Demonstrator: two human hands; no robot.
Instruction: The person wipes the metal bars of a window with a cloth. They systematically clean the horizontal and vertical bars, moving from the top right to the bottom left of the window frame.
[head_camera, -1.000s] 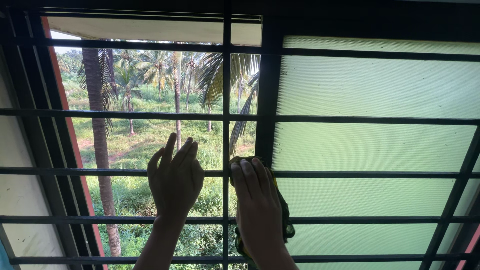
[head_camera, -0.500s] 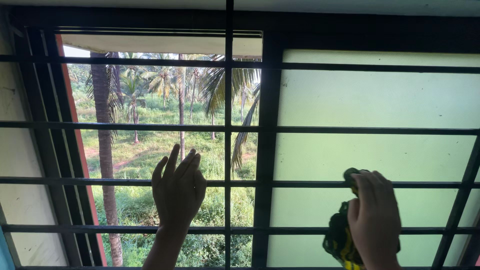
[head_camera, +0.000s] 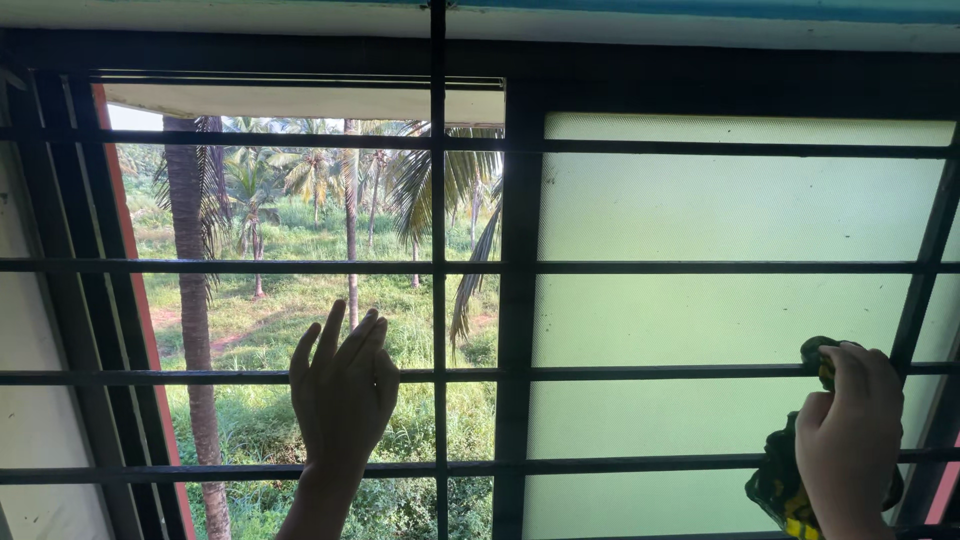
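My right hand (head_camera: 850, 440) presses a dark green and yellow cloth (head_camera: 785, 485) against the frosted glass pane (head_camera: 700, 320) near its lower right corner. My left hand (head_camera: 342, 395) is raised flat with fingers spread, reaching past the dark window bars (head_camera: 437, 300) in front of the clear open part of the window. It holds nothing. Both hands appear dark against the bright outdoors.
Horizontal and vertical black metal bars cross the whole window. A dark sliding frame post (head_camera: 512, 300) divides the clear side from the frosted pane. Outside are palm trees (head_camera: 190, 300) and grass. A pale wall (head_camera: 30, 400) lies at the left.
My right hand has slid the cloth from the middle frame post across the frosted pane to its right edge. My left hand has stayed nearly in place.
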